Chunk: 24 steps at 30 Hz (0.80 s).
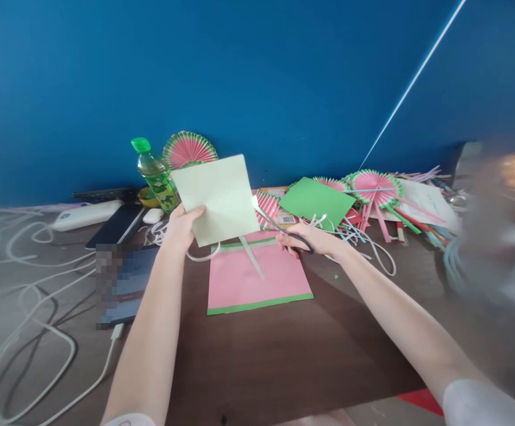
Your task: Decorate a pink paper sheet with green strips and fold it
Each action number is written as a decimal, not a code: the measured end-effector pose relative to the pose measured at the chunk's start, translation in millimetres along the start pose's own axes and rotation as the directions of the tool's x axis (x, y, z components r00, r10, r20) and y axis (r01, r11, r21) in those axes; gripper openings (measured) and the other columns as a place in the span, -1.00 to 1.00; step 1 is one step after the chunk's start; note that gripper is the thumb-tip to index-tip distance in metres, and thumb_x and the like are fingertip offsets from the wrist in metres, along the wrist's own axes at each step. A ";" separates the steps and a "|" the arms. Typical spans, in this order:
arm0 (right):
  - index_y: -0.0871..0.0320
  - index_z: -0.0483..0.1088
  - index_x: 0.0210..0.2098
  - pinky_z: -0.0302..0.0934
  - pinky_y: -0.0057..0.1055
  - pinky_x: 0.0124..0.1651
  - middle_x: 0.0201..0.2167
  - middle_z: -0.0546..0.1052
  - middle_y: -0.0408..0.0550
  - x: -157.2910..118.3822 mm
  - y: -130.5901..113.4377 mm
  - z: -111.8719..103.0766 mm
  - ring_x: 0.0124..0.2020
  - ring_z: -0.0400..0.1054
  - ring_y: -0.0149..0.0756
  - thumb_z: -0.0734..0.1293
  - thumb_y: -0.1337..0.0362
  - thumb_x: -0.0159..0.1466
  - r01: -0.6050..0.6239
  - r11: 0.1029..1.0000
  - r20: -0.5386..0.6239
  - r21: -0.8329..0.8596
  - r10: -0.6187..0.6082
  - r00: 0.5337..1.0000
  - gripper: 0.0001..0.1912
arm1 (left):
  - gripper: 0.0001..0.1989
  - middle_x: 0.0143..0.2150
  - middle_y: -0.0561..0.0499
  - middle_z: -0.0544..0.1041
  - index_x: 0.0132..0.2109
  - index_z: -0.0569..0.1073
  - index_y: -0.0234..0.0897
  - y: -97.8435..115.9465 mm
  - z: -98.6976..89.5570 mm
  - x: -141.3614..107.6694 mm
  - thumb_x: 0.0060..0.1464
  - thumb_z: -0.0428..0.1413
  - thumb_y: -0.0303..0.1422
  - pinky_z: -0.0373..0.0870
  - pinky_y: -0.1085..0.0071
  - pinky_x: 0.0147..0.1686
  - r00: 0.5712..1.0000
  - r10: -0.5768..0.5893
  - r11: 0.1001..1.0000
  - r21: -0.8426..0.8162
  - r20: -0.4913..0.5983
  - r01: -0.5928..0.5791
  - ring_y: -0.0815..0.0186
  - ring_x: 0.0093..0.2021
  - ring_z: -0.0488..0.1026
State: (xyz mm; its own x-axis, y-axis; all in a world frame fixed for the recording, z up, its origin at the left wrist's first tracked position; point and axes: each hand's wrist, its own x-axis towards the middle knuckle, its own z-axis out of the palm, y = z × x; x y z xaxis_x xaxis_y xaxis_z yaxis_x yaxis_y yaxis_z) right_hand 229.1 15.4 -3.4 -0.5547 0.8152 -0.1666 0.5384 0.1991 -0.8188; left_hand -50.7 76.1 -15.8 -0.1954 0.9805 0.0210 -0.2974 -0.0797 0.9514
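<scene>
My left hand (pixel 181 226) grips a pale green sheet of paper (pixel 217 198) by its left edge, thumb on the near face, raised above the table. In my right hand (pixel 304 238) is a pair of scissors (pixel 272 222), its blades pointing toward the sheet's right edge; whether they touch the paper I cannot tell. Beneath both lies a pink sheet (pixel 239 290) with green strips along its near and far edges. A narrow pale strip (pixel 252 258) rests across the pink sheet, its upper end hidden behind the held paper.
A green-capped bottle (pixel 153 174) and a pleated paper fan (pixel 188 151) stand by the blue wall. Green paper (pixel 317 201), more pleated fans (pixel 375 190) and loose strips crowd the right back. White cables (pixel 68 349) and a tablet-like device (pixel 130 284) lie left.
</scene>
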 end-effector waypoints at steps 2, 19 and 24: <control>0.23 0.35 -0.45 0.04 -0.51 -0.54 -0.71 0.36 -0.15 -4.8 1.3 -10.2 -0.66 0.18 -0.47 0.12 -0.05 0.22 -0.025 0.999 0.130 -0.028 0.028 0.991 -0.54 | -0.65 -0.31 -0.06 0.56 -0.29 0.49 -0.39 4.9 -4.9 0.6 -0.39 0.25 -0.52 0.41 0.29 -0.17 1.000 0.005 1.000 0.023 -0.015 -0.005 0.17 -0.24 0.48; 0.20 0.35 -0.44 0.07 -0.44 -0.38 -0.68 0.29 -0.20 -10.0 -3.8 -14.8 -0.55 0.22 -0.42 0.15 0.19 0.19 -0.016 0.996 0.264 -0.085 0.038 0.964 -0.76 | -0.62 -0.28 -0.13 0.58 -0.28 0.52 -0.35 16.6 -5.8 -6.9 -0.38 0.32 -0.41 0.48 0.30 -0.29 0.951 -0.211 0.946 0.290 0.224 0.141 0.12 -0.27 0.51; 0.20 0.39 -0.37 0.12 -0.46 -0.39 -0.53 0.44 -0.12 -8.7 -1.1 -9.8 -0.54 0.25 -0.43 0.18 0.23 0.16 -0.063 0.996 0.269 -0.060 0.076 0.960 -0.79 | -0.60 -0.32 -0.14 0.58 -0.30 0.52 -0.39 14.7 -0.3 -10.2 -0.43 0.34 -0.38 0.48 0.27 -0.29 0.934 -0.232 0.943 0.298 0.272 0.148 0.09 -0.29 0.51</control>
State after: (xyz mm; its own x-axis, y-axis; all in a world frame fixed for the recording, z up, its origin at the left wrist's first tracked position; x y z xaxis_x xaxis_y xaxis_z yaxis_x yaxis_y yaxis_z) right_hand 239.6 13.4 4.3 -0.6620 0.6516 -0.3703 0.6089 0.1797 -0.7726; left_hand -53.4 64.9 -2.1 0.1411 0.9830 -0.1179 -0.0308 0.1234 0.9919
